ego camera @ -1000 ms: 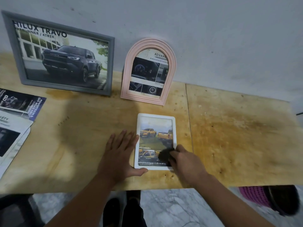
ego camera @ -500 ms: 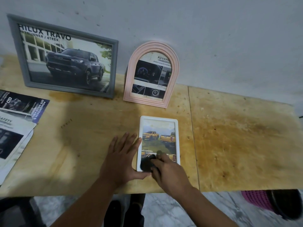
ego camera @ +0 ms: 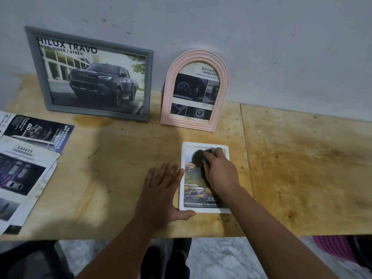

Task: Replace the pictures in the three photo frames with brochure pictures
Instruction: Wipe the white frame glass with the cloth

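Observation:
A small white photo frame (ego camera: 205, 208) lies flat on the wooden table (ego camera: 302, 168), showing a brochure picture of yellow trucks. My left hand (ego camera: 161, 192) lies flat beside its left edge, thumb against the frame's lower corner. My right hand (ego camera: 218, 170) grips a dark cloth (ego camera: 198, 158) and presses it on the upper part of the frame's glass. A grey frame (ego camera: 94, 111) with a dark pickup picture and a pink arched frame (ego camera: 196, 123) with a dashboard picture lean upright against the wall.
Brochure pages (ego camera: 26, 164) lie spread at the table's left edge. A pink basket (ego camera: 332, 250) sits on the marble floor below the table's front right. The wall runs close behind the upright frames.
My right hand has slid the dark cloth from the lower part of the white frame's glass up to its top. The left hand has stayed in place beside the frame.

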Demonstrator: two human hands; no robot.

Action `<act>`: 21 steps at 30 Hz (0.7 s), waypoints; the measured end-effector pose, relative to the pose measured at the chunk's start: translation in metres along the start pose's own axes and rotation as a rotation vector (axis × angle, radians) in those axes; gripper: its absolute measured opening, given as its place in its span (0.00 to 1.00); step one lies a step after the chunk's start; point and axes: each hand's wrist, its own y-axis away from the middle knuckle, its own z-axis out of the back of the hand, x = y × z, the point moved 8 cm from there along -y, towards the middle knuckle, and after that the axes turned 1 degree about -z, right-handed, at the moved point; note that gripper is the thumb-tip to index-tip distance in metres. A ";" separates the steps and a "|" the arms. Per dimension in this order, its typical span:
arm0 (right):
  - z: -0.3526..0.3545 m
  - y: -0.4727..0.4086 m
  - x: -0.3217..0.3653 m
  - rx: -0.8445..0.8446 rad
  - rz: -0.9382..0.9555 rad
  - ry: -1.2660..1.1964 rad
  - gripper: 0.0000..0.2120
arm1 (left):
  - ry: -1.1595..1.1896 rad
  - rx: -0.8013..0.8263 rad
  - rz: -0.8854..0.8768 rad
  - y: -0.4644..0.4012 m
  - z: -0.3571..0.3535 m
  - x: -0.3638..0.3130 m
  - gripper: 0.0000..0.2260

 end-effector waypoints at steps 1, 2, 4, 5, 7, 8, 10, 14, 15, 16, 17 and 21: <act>-0.004 0.011 0.008 0.014 0.057 -0.011 0.14 | -0.004 -0.003 -0.002 0.000 0.000 0.001 0.55; -0.007 0.027 0.016 0.042 0.132 -0.032 0.15 | -0.010 -0.002 -0.005 0.000 -0.001 0.001 0.55; -0.011 0.064 0.025 0.127 0.292 -0.057 0.16 | -0.016 -0.003 -0.012 0.000 -0.002 0.001 0.55; -0.012 0.077 0.023 0.165 0.353 -0.036 0.16 | -0.014 -0.007 -0.015 0.001 -0.002 0.000 0.55; -0.009 0.072 0.010 0.183 0.393 0.031 0.18 | -0.007 -0.013 -0.015 0.000 -0.002 -0.001 0.55; -0.006 0.058 0.003 0.150 0.375 0.062 0.18 | -0.004 -0.014 -0.014 0.000 -0.002 0.000 0.55; 0.004 0.020 -0.006 0.030 0.282 0.091 0.16 | -0.007 -0.016 -0.018 0.000 -0.001 0.000 0.55; 0.002 -0.023 0.017 -0.030 0.158 0.059 0.13 | -0.010 -0.026 -0.031 0.001 -0.002 0.000 0.55; -0.003 -0.017 0.027 -0.015 0.195 0.038 0.15 | -0.014 -0.026 -0.032 0.001 -0.002 0.000 0.55; -0.007 -0.006 0.034 0.005 0.247 0.014 0.17 | -0.018 -0.024 -0.032 0.000 -0.002 0.000 0.55; -0.009 0.008 0.036 0.025 0.299 -0.018 0.18 | -0.021 -0.022 -0.032 0.001 -0.003 0.000 0.55; -0.010 0.074 0.026 0.246 0.557 -0.135 0.16 | -0.013 -0.025 -0.027 0.001 -0.002 0.000 0.54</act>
